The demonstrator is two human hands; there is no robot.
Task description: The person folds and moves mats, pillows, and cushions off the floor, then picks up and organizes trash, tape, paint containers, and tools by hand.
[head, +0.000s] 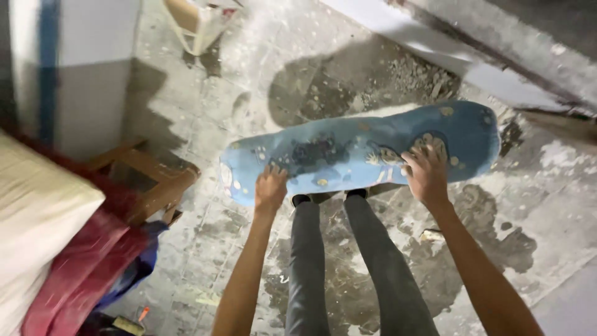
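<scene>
Both arms reach straight down and forward, elbows nearly locked. The left hand (270, 188) grips the near edge of a long blue patterned cushion with rounded ends (360, 149), fingers curled over the top and knuckles up. The right hand (426, 174) holds the same edge farther along, fingers spread flatter across the fabric. The cushion hangs crosswise in front of the person's legs in dark grey trousers (348, 261), held above the floor with its right end slightly higher. Its cloth looks soft and padded, printed with darker blue blotches and small pale rounded motifs.

Below lies a rough grey concrete floor (217, 99), mottled with pale dust, dark damp-looking patches and scattered rubble near the far wall. To the left stands a brown wooden stool frame (155, 180), beside a cream mattress-like block (37, 211) with dark red cloth (87, 267) draped at its edge.
</scene>
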